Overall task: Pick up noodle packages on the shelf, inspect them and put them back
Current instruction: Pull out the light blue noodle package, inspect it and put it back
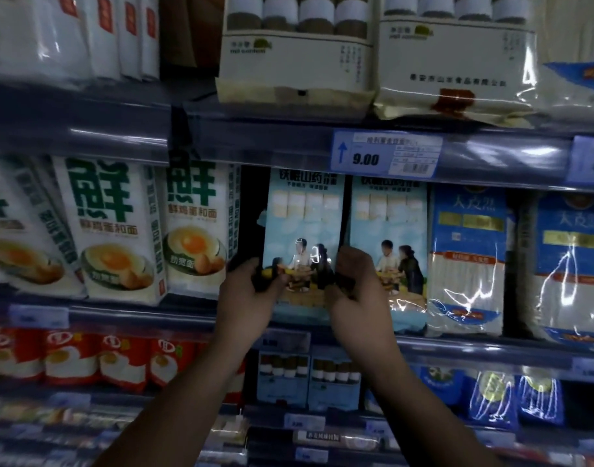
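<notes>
At the middle shelf [120, 313], left hand [252, 294] and right hand [356, 291] hold a pale-blue noodle package [304, 224] upright — each grip pinching a lower corner; probably reshelving, needing a straight push back

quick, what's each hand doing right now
Left hand: grips the light blue noodle package, lower left.
Right hand: grips the same package, lower right.

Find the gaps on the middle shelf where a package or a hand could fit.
A dark gap lies between the egg-noodle box and the light-blue package gripped by the left hand and right hand. A narrower dark slot separates the two dark-blue packs. The white boxes further left stand tightly packed.
</notes>
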Tool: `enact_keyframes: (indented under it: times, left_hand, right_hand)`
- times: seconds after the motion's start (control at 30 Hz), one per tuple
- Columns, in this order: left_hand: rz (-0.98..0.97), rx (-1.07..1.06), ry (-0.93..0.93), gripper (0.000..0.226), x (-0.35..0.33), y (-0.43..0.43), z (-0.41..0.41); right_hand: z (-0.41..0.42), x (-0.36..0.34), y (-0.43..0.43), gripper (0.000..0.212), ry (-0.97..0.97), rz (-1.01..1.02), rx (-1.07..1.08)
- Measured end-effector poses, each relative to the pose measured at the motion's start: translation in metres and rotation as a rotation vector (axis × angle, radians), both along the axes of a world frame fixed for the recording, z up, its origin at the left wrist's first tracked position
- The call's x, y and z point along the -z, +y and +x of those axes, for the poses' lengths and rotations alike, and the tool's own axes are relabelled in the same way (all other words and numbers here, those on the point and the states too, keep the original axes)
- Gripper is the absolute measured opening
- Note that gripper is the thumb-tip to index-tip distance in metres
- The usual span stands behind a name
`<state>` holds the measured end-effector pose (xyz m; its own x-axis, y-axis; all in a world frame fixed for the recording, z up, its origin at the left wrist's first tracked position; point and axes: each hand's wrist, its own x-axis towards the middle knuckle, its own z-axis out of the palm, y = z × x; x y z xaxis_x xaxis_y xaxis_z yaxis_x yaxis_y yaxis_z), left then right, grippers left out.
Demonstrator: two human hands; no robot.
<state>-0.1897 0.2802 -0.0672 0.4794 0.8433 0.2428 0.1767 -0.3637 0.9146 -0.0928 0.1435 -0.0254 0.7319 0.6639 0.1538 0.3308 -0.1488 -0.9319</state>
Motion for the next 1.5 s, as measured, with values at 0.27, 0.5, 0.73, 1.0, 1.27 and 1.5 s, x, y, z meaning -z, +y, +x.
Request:
enact_keyframes:
  times: [0.27, 0.5, 0.73, 1.0, 1.27, 1.5]
  left_hand:
    - [-0.254, 0.08, -0.323, 0.029, -0.01, -0.005, -0.014]
    - [-0.474, 0.242, -0.482, 0.034, -0.022, -0.021, -0.041]
    - [-0.335, 0.246, -0.172, 0.037, -0.038, -0.017, -0.056]
    - [-0.344, 0.321, -0.023, 0.035, -0.024, -0.047, -0.073]
    - [-0.465, 0.191, -0.101, 0.028, -0.033, -0.083, -0.086]
    - [-0.349, 0.032, -0.152, 0.016, -0.039, -0.106, -0.096]
  right_hand:
    - [0.002, -0.005, -0.001, 0.049, 0.127, 0.152, 0.036]
    - [-0.004, -0.019, 0.007, 0.044, 0.217, 0.162, -0.088]
    - [-0.013, -0.007, 0.007, 0.034, 0.419, 0.329, -0.161]
    - [-0.018, 0.003, -0.023, 0.024, 0.513, 0.291, -0.118]
    - [-0.022, 0.01, -0.062, 0.03, 0.568, 0.236, -0.234]
    - [-0.039, 0.012, -0.081, 0.025, 0.633, 0.237, -0.261]
